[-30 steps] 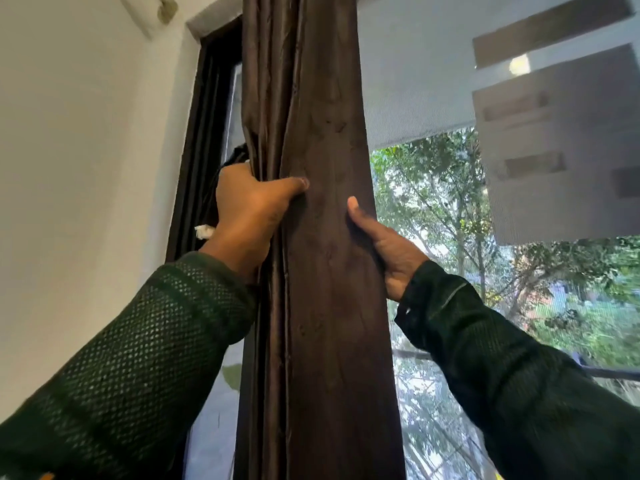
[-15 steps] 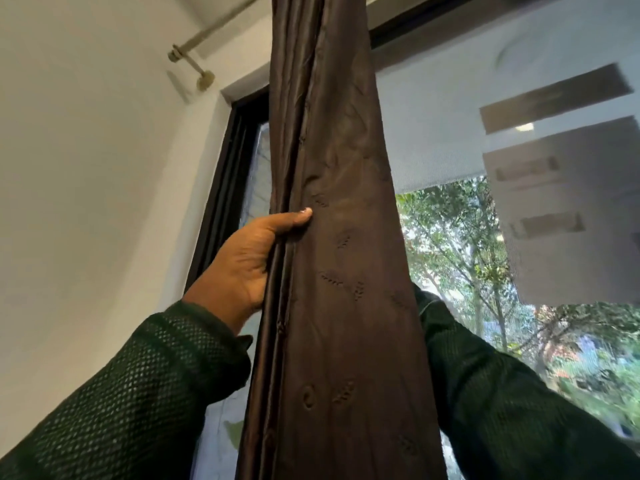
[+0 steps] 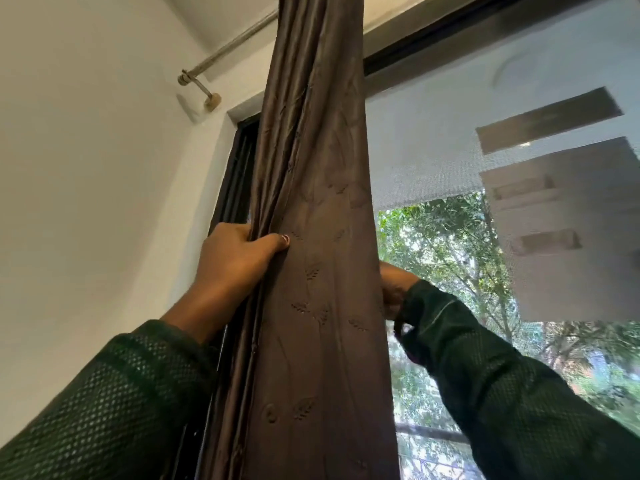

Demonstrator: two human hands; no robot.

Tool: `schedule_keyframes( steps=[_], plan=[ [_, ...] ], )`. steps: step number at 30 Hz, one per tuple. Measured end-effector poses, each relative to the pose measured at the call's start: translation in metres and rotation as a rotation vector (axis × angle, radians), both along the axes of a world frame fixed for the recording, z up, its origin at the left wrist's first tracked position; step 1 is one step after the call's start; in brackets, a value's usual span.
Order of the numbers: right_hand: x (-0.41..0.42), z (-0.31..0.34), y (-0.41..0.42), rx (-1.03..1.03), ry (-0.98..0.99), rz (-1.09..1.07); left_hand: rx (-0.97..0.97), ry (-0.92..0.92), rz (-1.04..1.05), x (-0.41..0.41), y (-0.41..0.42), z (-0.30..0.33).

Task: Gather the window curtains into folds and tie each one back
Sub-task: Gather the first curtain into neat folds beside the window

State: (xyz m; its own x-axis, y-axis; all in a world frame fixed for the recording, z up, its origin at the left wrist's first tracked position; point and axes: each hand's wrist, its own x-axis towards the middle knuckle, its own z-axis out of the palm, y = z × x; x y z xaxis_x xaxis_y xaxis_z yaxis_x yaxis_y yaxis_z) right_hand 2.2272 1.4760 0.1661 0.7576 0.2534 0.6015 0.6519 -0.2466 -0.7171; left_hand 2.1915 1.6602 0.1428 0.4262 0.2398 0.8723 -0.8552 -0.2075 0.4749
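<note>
A dark brown curtain (image 3: 322,271) with a stitched leaf pattern hangs bunched into a narrow column of folds down the middle of the view. My left hand (image 3: 235,265) grips its left edge, thumb pressed across the front folds. My right hand (image 3: 394,289) reaches behind the curtain's right edge; only the wrist and part of the palm show, so its fingers are hidden by the cloth. Both arms wear dark green mesh sleeves. No tie-back is visible.
A metal curtain rod (image 3: 225,53) on a wall bracket (image 3: 211,100) runs along the upper left. A white wall (image 3: 86,202) lies to the left, a dark window frame (image 3: 232,188) beside the curtain, and a screened window (image 3: 485,237) with trees outside on the right.
The view has tilted upward, bringing the rod and bracket into sight. My right hand slid from the curtain's front right side to behind it. My left hand keeps its grip.
</note>
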Motion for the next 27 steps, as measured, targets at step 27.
schedule_keyframes(
  steps=[27],
  plan=[
    [-0.056,0.004,-0.013,0.342,-1.016,-0.656,-0.426,0.260,-0.891,0.013,-0.046,-0.005]
  ],
)
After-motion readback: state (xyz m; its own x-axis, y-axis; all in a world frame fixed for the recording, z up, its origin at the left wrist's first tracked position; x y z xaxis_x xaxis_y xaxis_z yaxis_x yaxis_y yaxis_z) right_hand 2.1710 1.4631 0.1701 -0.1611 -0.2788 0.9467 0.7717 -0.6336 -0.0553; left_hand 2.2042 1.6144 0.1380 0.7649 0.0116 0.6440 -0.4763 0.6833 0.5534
